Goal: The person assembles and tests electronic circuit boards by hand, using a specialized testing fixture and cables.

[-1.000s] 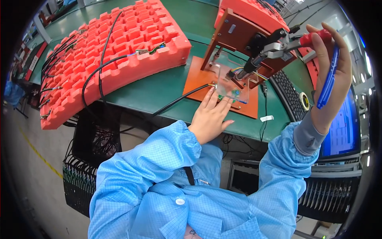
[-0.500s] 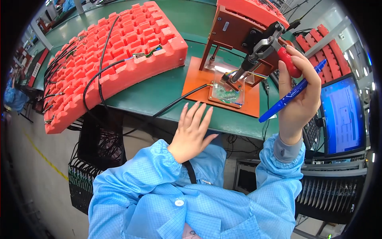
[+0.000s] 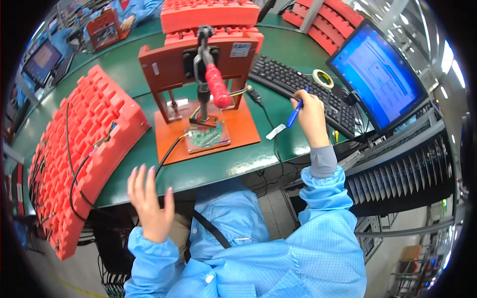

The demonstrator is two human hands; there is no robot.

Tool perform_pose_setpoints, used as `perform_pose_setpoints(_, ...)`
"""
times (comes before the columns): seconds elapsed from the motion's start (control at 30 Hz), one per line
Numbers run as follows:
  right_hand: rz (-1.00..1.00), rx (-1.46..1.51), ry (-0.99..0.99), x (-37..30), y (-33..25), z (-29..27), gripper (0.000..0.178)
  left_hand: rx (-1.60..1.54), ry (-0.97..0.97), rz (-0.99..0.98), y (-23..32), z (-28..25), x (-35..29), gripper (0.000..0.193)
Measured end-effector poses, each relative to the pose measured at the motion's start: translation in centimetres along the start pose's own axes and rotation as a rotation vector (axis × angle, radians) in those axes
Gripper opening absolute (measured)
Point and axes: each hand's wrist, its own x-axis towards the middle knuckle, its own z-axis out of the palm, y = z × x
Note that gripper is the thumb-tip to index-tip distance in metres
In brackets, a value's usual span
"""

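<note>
My left hand hangs open in front of the bench's near edge, fingers spread and nothing in it. A blue marker pen is gripped in my right hand, which is at the near side of the black keyboard; whether a finger touches a key I cannot tell. Between my hands stands a brown test fixture on an orange-brown base. Its toggle clamp has a red handle pointing down. Under the clamp lies a green circuit board in a clear holder, with a black cable running to it.
Red foam trays with cables and small boards stand at left; more red foam sits behind the fixture. A tape roll, a white slip and a lit monitor are at right. A co-worker's hand shows far off.
My right hand has left the clamp's red handle and moved over to the keyboard, still with the marker pen. The handle has swung downward. My view has turned right; my left hand stays open.
</note>
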Motion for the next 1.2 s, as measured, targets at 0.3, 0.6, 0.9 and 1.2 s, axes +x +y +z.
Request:
perform_pose_setpoints(0.3,-0.047,-0.144,-0.129,0.1,3.6,2.5,0.017,-0.038,-0.029,-0.014,-0.9,-0.1,0.0,0.05)
perform_pose_setpoints(0.6,-0.017,-0.137,-0.021,0.4,4.3,3.5,0.014,0.015,-0.028,-0.022,-3.0,-1.0,-1.4,0.048)
perform_pose_setpoints(0.9,-0.039,0.289,0.49,0.3,-3.6,3.8,0.012,-0.045,0.004,0.067,-2.4,0.1,0.1,0.043)
perform_pose_setpoints(1.2,0.027,0.408,0.455,-0.2,-3.0,6.2,0.01,-0.181,0.143,-0.023,-5.2,1.8,5.1,0.028)
